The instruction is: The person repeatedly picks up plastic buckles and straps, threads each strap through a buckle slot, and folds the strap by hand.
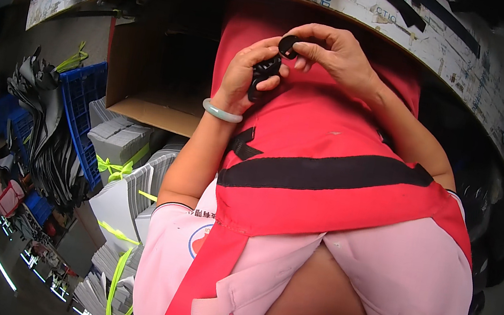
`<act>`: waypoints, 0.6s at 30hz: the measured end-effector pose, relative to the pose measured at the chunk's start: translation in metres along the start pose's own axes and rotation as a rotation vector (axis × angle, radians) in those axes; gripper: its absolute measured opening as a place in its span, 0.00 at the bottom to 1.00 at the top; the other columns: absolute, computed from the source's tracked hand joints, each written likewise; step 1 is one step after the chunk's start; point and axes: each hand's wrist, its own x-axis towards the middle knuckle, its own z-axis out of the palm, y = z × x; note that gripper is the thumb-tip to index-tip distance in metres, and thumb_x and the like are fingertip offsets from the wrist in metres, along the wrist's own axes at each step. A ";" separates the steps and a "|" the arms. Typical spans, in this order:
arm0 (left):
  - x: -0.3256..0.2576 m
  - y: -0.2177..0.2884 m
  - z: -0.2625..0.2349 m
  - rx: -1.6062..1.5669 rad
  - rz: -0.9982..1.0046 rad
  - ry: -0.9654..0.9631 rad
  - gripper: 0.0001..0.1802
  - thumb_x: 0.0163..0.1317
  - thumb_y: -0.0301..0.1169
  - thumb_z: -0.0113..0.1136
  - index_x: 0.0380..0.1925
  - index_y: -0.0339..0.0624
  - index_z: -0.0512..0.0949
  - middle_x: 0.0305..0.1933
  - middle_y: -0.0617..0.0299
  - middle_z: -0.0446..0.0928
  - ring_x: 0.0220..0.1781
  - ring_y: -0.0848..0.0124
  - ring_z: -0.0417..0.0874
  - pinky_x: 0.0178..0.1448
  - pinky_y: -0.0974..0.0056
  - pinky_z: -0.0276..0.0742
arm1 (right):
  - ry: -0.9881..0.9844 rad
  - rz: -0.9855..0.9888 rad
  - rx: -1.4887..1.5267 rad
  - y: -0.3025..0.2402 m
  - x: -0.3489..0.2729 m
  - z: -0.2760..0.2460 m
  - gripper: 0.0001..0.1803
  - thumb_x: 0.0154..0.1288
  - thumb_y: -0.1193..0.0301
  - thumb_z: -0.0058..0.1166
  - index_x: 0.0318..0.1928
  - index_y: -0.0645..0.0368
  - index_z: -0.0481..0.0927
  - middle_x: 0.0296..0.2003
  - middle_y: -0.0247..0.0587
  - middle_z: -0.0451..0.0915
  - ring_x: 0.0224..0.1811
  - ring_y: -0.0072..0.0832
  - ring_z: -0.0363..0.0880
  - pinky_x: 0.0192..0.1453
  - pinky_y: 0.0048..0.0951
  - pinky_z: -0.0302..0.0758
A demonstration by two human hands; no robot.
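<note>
Left hand (pixel 244 78) grips a black buckle (pixel 264 76), long axis upright; right hand (pixel 335 56) — just beside, upper right — pinches a small black clip piece (pixel 289 46) touching the buckle's top.

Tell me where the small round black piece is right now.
In the head view, upper centre: the small round black piece is pinched in the right hand, just above the black buckle held by the left hand.

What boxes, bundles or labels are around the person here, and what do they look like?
Cardboard box: left of the hands, open, brown.
Blue crate: further left, plastic lattice.
Grey bundles: below the box, flat stacks tied with yellow-green straps.
Printed board: across the top, curved white edge with dark lettering.
Round badge: on the pink shirt, partly hidden.
</note>
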 end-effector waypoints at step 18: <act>0.041 -0.002 0.017 -0.275 -0.198 -0.105 0.13 0.73 0.38 0.48 0.40 0.37 0.72 0.33 0.61 0.70 0.27 0.76 0.68 0.18 0.75 0.61 | 0.715 -0.641 -1.481 -0.024 0.030 -0.133 0.12 0.65 0.67 0.60 0.46 0.58 0.81 0.35 0.33 0.82 0.34 0.24 0.79 0.39 0.24 0.75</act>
